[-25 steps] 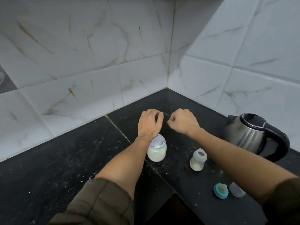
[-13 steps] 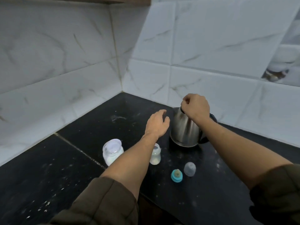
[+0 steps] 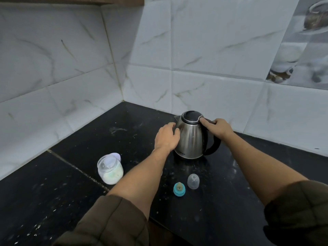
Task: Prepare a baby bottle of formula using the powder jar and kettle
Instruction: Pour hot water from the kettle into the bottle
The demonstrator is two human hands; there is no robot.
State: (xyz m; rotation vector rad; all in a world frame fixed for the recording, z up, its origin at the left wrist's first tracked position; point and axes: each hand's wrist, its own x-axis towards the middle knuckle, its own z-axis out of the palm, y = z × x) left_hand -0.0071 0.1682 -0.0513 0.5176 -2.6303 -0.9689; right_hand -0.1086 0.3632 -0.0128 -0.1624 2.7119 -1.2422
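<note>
A steel kettle [image 3: 190, 139] with a black lid and handle stands on the black counter [image 3: 230, 201]. My right hand [image 3: 217, 127] grips the top of the handle, and its thumb lies on the lid's release tab. My left hand [image 3: 166, 137] rests with relaxed fingers against the kettle's left side. The glass powder jar [image 3: 110, 170] stands open at the left, with its lid [image 3: 117, 155] just behind it. A teal nipple ring [image 3: 179, 189] and a clear bottle cap [image 3: 193, 181] lie in front of the kettle. My left forearm hides the baby bottle.
White marble tile walls [image 3: 204, 68] meet in a corner behind the counter at the back left. Specks of spilled powder dot the counter. The counter's front edge [image 3: 163, 226] runs between my two sleeves.
My right hand has shifted from above the kettle's lid onto the handle. My left hand has moved right onto the kettle's side. The view has turned further toward the kettle.
</note>
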